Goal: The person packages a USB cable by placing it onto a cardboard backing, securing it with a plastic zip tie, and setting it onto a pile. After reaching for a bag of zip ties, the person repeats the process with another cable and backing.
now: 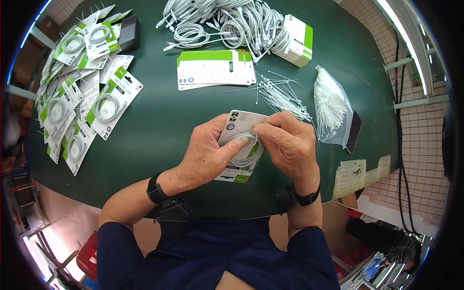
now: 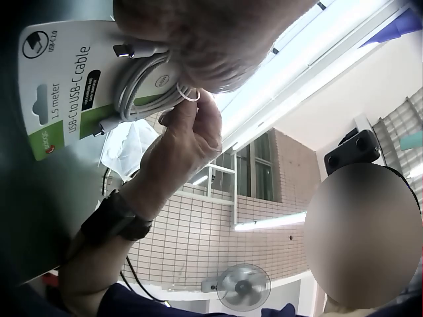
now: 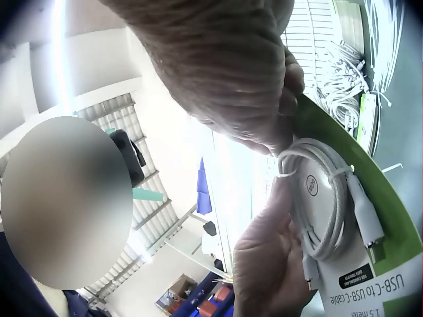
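Observation:
My left hand (image 1: 205,151) grips a white and green packaging card (image 1: 244,121), thumb pressed over the coiled white USB cable (image 1: 249,157) that lies on it. Printed on the card, "USB-C to USB-C cable" can be read in the left wrist view. A thin white cable tie (image 2: 190,94) forms a loop at the coil's edge. Fingertips of my right hand (image 1: 290,142) pinch this tie beside the card. Both cable plugs (image 3: 368,231) show along the coil in the right wrist view, where another tie (image 3: 342,171) crosses the coil.
Carded cables (image 1: 104,108) pile up on the left beside a black box (image 1: 129,34). Loose cables (image 1: 241,24), flat cards (image 1: 216,72) and a white-green box (image 1: 299,41) stand at the back. Scattered ties (image 1: 282,96) and a bag of ties (image 1: 331,108) lie to the right.

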`<action>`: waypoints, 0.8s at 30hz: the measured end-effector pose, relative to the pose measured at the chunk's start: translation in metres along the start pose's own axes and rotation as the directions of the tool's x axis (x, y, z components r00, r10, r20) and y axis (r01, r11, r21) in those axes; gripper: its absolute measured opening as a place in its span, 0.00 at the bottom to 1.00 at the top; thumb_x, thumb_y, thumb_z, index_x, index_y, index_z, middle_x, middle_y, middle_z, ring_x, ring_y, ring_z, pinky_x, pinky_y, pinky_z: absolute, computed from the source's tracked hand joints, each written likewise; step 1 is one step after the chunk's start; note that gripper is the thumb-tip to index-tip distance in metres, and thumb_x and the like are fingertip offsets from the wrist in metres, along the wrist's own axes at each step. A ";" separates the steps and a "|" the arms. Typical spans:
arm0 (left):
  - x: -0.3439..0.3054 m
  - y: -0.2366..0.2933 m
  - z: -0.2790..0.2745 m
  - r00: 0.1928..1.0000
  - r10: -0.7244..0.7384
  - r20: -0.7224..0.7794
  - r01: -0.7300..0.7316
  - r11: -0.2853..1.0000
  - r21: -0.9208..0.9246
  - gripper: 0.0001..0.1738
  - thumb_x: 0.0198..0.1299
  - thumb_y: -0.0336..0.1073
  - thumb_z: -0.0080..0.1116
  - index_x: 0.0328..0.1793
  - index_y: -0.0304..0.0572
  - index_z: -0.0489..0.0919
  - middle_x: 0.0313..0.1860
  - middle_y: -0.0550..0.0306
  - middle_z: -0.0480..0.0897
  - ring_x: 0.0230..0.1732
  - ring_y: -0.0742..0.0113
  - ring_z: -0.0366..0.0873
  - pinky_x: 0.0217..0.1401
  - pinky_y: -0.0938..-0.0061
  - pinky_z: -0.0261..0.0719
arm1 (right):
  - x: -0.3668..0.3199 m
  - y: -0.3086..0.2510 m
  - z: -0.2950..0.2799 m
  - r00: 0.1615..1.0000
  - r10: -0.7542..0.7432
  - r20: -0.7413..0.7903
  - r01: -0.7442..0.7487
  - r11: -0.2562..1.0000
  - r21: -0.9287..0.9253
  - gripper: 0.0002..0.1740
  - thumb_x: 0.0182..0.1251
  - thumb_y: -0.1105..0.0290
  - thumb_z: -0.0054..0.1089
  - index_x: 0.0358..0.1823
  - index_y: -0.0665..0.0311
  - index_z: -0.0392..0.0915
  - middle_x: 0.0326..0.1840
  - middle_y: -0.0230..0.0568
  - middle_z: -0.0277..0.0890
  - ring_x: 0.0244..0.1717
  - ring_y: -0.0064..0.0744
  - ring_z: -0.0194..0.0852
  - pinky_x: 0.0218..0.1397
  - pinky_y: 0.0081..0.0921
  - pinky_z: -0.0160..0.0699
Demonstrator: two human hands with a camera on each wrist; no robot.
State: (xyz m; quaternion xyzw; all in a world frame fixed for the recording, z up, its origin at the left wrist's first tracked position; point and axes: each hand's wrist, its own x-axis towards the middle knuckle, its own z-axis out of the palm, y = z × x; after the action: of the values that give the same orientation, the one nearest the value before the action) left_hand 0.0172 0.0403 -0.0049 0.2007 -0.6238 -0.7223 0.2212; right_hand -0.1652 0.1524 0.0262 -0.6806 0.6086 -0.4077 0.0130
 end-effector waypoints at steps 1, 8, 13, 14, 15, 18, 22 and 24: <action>0.000 -0.001 0.000 1.000 -0.006 0.006 0.006 1.000 -0.005 0.18 0.71 0.28 0.65 0.65 0.32 0.81 0.53 0.51 0.90 0.52 0.69 0.87 0.58 0.72 0.87 | 0.000 0.001 -0.002 1.000 0.015 -0.011 -0.015 1.000 0.006 0.15 0.58 0.83 0.76 0.46 0.63 0.88 0.34 0.39 0.82 0.31 0.34 0.83 0.32 0.26 0.82; 0.001 -0.002 -0.001 0.996 -0.044 0.075 0.049 0.996 -0.073 0.18 0.71 0.27 0.65 0.66 0.31 0.80 0.54 0.50 0.90 0.52 0.70 0.88 0.57 0.72 0.87 | -0.001 0.008 -0.027 0.946 0.290 -0.145 -0.276 0.955 0.108 0.09 0.66 0.79 0.73 0.47 0.66 0.88 0.35 0.36 0.84 0.31 0.24 0.81 0.33 0.22 0.79; -0.006 0.007 0.004 0.988 0.011 0.151 0.002 0.996 -0.086 0.19 0.72 0.27 0.66 0.66 0.29 0.79 0.55 0.50 0.89 0.52 0.69 0.88 0.57 0.72 0.87 | -0.011 0.039 -0.015 0.668 0.687 0.287 -0.607 0.279 0.744 0.10 0.75 0.67 0.69 0.45 0.69 0.86 0.37 0.32 0.84 0.33 0.17 0.79 0.37 0.18 0.79; -0.008 0.007 0.005 0.988 0.017 0.151 -0.003 0.996 -0.092 0.19 0.72 0.27 0.66 0.66 0.28 0.79 0.55 0.50 0.89 0.52 0.69 0.88 0.57 0.72 0.87 | -0.013 0.041 -0.005 0.674 0.589 0.445 -0.631 0.146 0.762 0.12 0.77 0.65 0.69 0.44 0.68 0.85 0.37 0.31 0.83 0.34 0.16 0.79 0.38 0.17 0.79; -0.009 0.008 0.005 0.989 0.024 0.145 -0.009 0.995 -0.101 0.19 0.73 0.28 0.67 0.66 0.28 0.79 0.55 0.50 0.89 0.52 0.69 0.88 0.57 0.72 0.87 | -0.015 0.041 0.002 0.674 0.457 0.581 -0.659 0.017 0.752 0.14 0.78 0.62 0.68 0.43 0.68 0.84 0.37 0.30 0.83 0.34 0.15 0.79 0.39 0.17 0.79; -0.010 0.006 0.005 0.990 0.027 0.137 -0.016 0.997 -0.079 0.19 0.72 0.28 0.68 0.66 0.28 0.79 0.54 0.50 0.89 0.52 0.68 0.88 0.58 0.72 0.87 | -0.016 0.037 0.014 0.706 0.402 0.583 -0.611 -0.069 0.788 0.14 0.76 0.61 0.70 0.41 0.67 0.83 0.36 0.28 0.82 0.34 0.15 0.78 0.40 0.16 0.79; -0.009 0.004 0.005 0.992 0.027 0.122 -0.016 0.996 -0.083 0.19 0.72 0.28 0.68 0.65 0.28 0.79 0.54 0.50 0.89 0.53 0.68 0.87 0.58 0.71 0.87 | -0.018 0.037 0.015 0.724 0.362 0.588 -0.596 -0.101 0.797 0.15 0.75 0.60 0.71 0.38 0.64 0.80 0.36 0.27 0.80 0.34 0.15 0.76 0.39 0.15 0.78; -0.008 0.003 0.004 0.993 0.024 0.120 -0.013 0.996 -0.091 0.19 0.72 0.28 0.68 0.65 0.28 0.79 0.54 0.50 0.89 0.53 0.68 0.87 0.58 0.71 0.87 | -0.018 0.038 0.015 0.724 0.358 0.590 -0.600 -0.095 0.794 0.15 0.75 0.60 0.72 0.37 0.64 0.80 0.35 0.26 0.80 0.33 0.15 0.75 0.39 0.15 0.77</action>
State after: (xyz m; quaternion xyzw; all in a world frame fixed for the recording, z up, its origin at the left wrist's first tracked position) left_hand 0.0218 0.0478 -0.0012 0.1407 -0.6047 -0.7583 0.1986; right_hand -0.1858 0.1504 -0.0128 -0.2641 0.3852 -0.5967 0.6526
